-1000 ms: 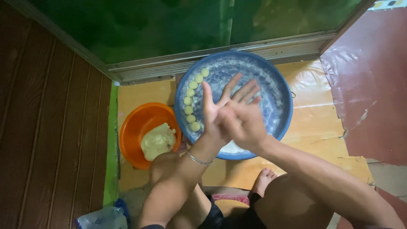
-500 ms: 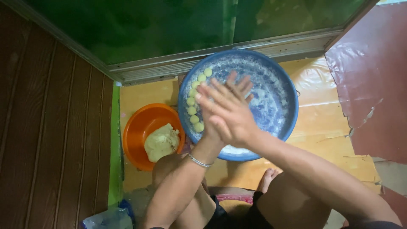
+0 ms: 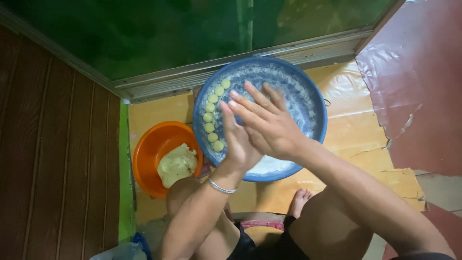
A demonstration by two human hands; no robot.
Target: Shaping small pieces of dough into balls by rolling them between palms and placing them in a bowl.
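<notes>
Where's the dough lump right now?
Head view, lower left: the dough lump sits in the orange bowl on the floor, just left of the blue tray and beside the left hand.

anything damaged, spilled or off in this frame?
Yes, the floor covering. The red sheet at right is wrinkled, with a torn, ragged edge over the yellow sheet. Otherwise tidy: dough balls line the blue basin's left rim, and the dough lump sits inside the orange bowl.
</notes>
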